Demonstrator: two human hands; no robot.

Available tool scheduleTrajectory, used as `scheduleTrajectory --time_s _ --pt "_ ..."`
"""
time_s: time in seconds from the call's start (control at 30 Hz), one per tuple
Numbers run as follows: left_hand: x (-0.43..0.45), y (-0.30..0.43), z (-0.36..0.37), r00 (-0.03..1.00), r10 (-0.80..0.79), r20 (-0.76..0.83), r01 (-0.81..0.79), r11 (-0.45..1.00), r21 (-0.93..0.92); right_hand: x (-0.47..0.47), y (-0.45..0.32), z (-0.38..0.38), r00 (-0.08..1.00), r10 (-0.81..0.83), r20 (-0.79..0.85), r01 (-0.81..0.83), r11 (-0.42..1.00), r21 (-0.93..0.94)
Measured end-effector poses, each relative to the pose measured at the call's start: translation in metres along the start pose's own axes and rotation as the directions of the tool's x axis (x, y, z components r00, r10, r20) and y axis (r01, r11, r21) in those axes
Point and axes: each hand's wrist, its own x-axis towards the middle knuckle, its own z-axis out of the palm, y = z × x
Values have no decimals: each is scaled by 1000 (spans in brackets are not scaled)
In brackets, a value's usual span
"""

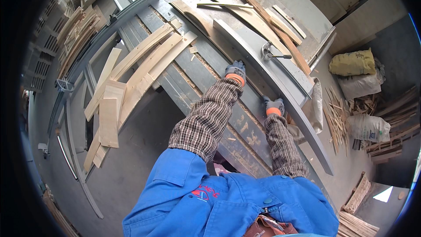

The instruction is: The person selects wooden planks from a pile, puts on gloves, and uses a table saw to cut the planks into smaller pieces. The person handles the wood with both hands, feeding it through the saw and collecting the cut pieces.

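Note:
My left hand, in a grey work glove with an orange cuff, is at the metal table of what looks like a panel saw. It lies beside the long metal fence, near its middle. Closer to my body, my right hand wears a matching glove and is right beside the same fence. A narrow brownish strip runs between the fence and my hands; whether it is wood or table surface cannot be told. The fingertips of both hands are partly hidden, so a grip is not clear.
Long boards lie across the table's left side, with short planks on them. Beyond the fence are wooden strips and a clamp handle. Sacks and scrap sticks lie on the floor at right.

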Motion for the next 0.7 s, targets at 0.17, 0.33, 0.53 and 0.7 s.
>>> scheduleTrajectory --time_s 0.17,0.33,0.53,0.7 --pt "-1 -12 -7 1000 13 25 -13 1000 -9 5 0 9 999 -32 -40 33 999 7" --pt "1 -17 -13 998 -3 65 3 1000 -2 5 -9 8 1000 -20 -11 20 1000 -19" --pt "7 -24 -9 998 -7 55 6 1000 17 6 -18 12 1000 -16 -17 16 1000 8" --pt "7 -25 -19 995 -19 101 21 1000 -11 2 -28 10 1000 10 -3 -10 1000 17"
